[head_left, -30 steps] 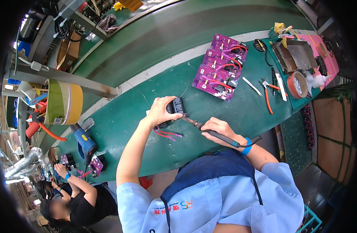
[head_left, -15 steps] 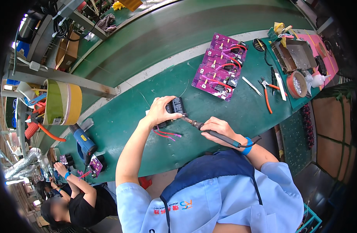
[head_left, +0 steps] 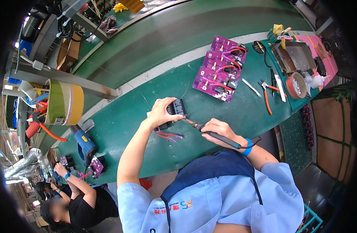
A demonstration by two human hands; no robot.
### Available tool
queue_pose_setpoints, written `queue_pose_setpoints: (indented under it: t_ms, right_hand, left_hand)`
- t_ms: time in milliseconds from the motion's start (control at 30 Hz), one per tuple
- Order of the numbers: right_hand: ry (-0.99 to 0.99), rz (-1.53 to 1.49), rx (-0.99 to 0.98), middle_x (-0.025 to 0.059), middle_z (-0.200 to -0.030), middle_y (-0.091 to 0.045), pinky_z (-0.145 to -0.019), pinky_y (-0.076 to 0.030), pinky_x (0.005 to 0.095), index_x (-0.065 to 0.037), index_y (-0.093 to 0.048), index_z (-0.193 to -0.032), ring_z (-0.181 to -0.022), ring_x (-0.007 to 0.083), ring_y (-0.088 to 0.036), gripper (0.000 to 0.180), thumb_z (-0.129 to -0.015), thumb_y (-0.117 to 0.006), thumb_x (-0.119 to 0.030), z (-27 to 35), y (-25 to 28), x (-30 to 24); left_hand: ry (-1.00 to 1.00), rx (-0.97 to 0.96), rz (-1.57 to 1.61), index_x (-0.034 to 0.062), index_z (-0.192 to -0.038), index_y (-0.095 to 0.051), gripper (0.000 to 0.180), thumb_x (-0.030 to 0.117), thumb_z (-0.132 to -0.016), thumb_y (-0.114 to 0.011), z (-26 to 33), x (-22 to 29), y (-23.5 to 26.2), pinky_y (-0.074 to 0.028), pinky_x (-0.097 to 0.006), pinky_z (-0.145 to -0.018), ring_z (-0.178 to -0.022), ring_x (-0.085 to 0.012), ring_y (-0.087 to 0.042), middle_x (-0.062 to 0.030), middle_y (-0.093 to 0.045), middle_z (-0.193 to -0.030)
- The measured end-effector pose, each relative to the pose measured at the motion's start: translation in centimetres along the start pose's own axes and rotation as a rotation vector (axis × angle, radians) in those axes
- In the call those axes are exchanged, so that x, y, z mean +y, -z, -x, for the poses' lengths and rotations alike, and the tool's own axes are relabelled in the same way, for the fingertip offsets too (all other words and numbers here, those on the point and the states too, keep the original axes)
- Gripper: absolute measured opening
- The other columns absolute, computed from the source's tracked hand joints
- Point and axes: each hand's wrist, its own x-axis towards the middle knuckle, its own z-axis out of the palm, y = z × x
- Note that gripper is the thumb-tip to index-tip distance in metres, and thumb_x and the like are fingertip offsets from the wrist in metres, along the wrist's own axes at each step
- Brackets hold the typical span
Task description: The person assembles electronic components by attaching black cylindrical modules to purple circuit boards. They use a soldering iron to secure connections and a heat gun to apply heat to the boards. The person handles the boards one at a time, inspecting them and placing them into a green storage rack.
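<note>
My left hand (head_left: 163, 112) is closed around a block of black cylindrical capacitors (head_left: 179, 107), steadying it on the green bench. Red and purple wires (head_left: 170, 136) trail from the near side of that block. In my right hand (head_left: 218, 130) is a soldering iron (head_left: 225, 142), gripped like a pen by its dark handle. Its metal tip reaches left to the edge of the capacitor block, close to my left thumb. The exact contact point is too small to make out, and my left fingers cover much of the part's left side.
Purple circuit boards (head_left: 217, 70) with red wires lie beyond my right hand. Further right are tweezers (head_left: 251, 87), orange-handled pliers (head_left: 267, 97), a round tin (head_left: 296, 85) and a metal tray (head_left: 293, 58). A blue heat gun (head_left: 84, 144) lies left, near a co-worker (head_left: 87, 202).
</note>
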Motion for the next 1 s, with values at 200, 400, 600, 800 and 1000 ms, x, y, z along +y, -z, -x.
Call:
queue_pose_setpoints:
  t_ms: [200,400,600,800,1000]
  right_hand:
    - [-0.015,-0.049,-0.030,0.0082,-0.074,-0.054,-0.056,-0.047,0.0302,-0.004,-0.058,-0.083,-0.063,0.0213,-0.056,0.020,-0.065,-0.066,-0.002,0.9,0.9,-0.9]
    - [-0.093,-0.091,0.043,0.0082,-0.076,-0.058,-0.057,-0.047,0.0283,-0.003,-0.061,-0.082,-0.065,0.0194,-0.057,0.020,-0.064,-0.068,-0.001,2.9,2.9,-2.1]
    - [-0.315,0.036,0.411,0.0033,-0.070,-0.054,-0.055,-0.042,0.0235,-0.004,-0.055,-0.080,-0.061,0.0120,-0.053,0.013,-0.069,-0.063,-0.002,4.2,12.2,-3.3]
    - [-0.301,-0.155,1.191,0.0003,-0.070,-0.050,-0.057,-0.041,0.0213,-0.007,-0.051,-0.084,-0.061,0.0086,-0.050,0.013,-0.080,-0.060,-0.016,7.7,27.6,6.2]
    - [-0.524,-0.886,1.424,0.0177,-0.102,-0.056,-0.081,-0.043,0.0360,0.001,-0.048,-0.105,-0.097,0.0259,-0.055,0.054,-0.080,-0.056,-0.045,8.1,37.4,13.9]
  left_hand:
    - [0.039,-0.046,0.003,0.0070,-0.112,-0.051,0.072,0.045,-0.054,-0.071,0.0,-0.6,0.0,-0.035,-0.039,-0.091,-0.102,-0.0294,-0.046,-0.0099,-0.054,-0.110]
    - [0.026,-0.034,-0.017,0.0067,-0.113,-0.051,0.073,0.046,-0.055,-0.071,-0.1,-0.9,-0.2,-0.035,-0.038,-0.091,-0.102,-0.0291,-0.046,-0.0100,-0.053,-0.111]
    - [0.019,0.028,0.025,0.0054,-0.108,-0.054,0.071,0.045,-0.052,-0.072,0.1,-0.5,-0.5,-0.038,-0.038,-0.087,-0.096,-0.0302,-0.050,-0.0108,-0.056,-0.104]
    - [0.066,-0.036,0.046,0.0057,-0.110,-0.053,0.070,0.040,-0.053,-0.074,-0.3,0.2,-0.2,-0.037,-0.038,-0.091,-0.103,-0.0288,-0.047,-0.0106,-0.054,-0.109]
    - [0.084,-0.114,0.104,0.0031,-0.111,-0.051,0.071,0.042,-0.055,-0.073,-0.4,1.0,0.8,-0.037,-0.037,-0.090,-0.102,-0.0299,-0.050,-0.0148,-0.054,-0.109]
